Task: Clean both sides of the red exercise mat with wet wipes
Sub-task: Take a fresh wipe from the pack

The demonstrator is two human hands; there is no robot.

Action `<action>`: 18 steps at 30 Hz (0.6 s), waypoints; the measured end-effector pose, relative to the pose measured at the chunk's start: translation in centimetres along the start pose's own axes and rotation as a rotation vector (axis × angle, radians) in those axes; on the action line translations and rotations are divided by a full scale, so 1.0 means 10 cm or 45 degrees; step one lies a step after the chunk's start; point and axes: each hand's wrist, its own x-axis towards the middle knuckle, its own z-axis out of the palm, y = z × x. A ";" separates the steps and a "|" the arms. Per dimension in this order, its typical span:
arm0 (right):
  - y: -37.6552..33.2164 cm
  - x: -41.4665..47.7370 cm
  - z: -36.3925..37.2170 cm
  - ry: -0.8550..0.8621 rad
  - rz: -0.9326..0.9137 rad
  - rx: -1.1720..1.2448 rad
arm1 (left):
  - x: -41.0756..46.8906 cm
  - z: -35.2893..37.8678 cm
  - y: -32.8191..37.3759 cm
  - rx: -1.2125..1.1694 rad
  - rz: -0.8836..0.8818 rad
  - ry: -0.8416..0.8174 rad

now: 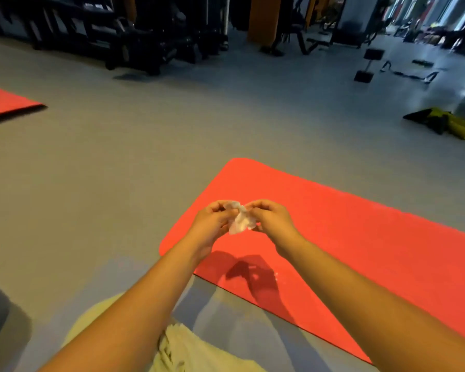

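The red exercise mat [346,232] lies flat on the grey floor, running from the centre to the lower right. A crumpled white wet wipe [239,220] hangs in the air above the mat's near-left corner. My left hand [212,220] pinches its left side and my right hand [270,217] pinches its right side, fingers curled round it. Both hands cast a shadow on the mat below.
A second red mat [6,102] lies at the far left. Gym machines [134,36] line the back. A dumbbell [368,65] and straps lie at the back right, a yellow-black bag [451,123] at the right. My pale trousers [177,347] show at the bottom.
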 end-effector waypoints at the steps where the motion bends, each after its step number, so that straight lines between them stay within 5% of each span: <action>1: 0.13 0.09 0.03 -0.028 0.018 0.009 | 0.09 -0.09 -0.08 0.066 -0.014 -0.007; 10: 0.91 0.78 0.63 -0.057 0.175 -0.003 | 0.84 -0.65 -0.34 0.706 -0.107 0.021; 18: 1.09 1.00 1.34 -0.031 0.028 -0.071 | 1.08 -1.46 -0.68 1.591 -0.472 0.354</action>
